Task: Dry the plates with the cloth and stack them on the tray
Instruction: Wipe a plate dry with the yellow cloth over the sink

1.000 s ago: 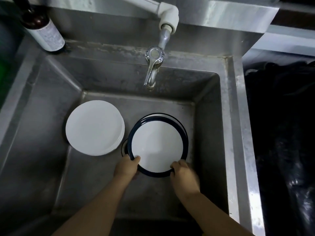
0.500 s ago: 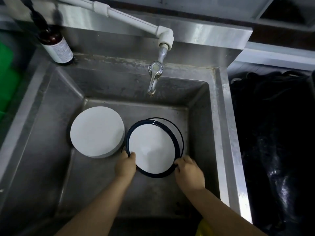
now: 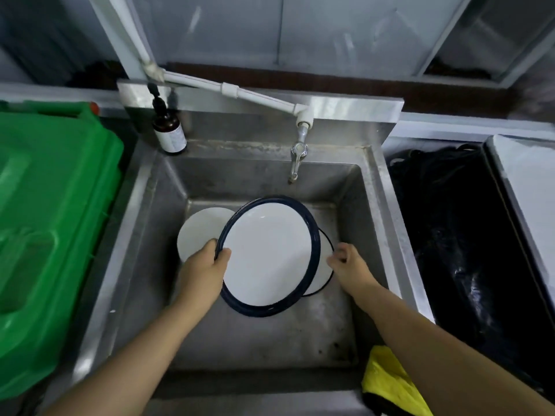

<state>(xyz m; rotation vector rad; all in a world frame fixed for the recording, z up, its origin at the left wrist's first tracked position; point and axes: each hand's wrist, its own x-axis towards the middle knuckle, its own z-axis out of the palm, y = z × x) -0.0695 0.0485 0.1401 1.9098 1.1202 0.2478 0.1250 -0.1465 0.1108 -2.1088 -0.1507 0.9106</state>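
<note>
A deep, square stainless-steel sink basin (image 3: 144, 235) holds all the crockery. The left hand (image 3: 204, 274) grips the left rim of a round white plate with a dark blue rim (image 3: 267, 253), thumb over the upper face and fingers beneath; the plate is tilted and raised above the basin floor, over the middle of the basin. Directly below it, toward the basin's right wall, a second white plate with a thin dark rim (image 3: 322, 274) lies on the floor, showing only as a crescent. A stack of plain white round plates (image 3: 198, 229) sits near the basin's back-left corner, partly covered by the raised plate. The right hand (image 3: 350, 264) hangs just right of the raised plate, its grip loose, fingers lightly curled and holding nothing, apart from the blue rim.

A metal tap on a white plastic pipe (image 3: 297, 157) projects over the basin's back edge. A brown glass pump bottle with a white label (image 3: 169, 130) stands on the back-left corner of the sink surround. A green plastic bin lid (image 3: 51, 229) lies beside the sink's left edge, and a black-lined container (image 3: 444, 235) beside its right edge. A yellow cloth (image 3: 387, 382) rests at the sink's front-right corner, beneath the right forearm.
</note>
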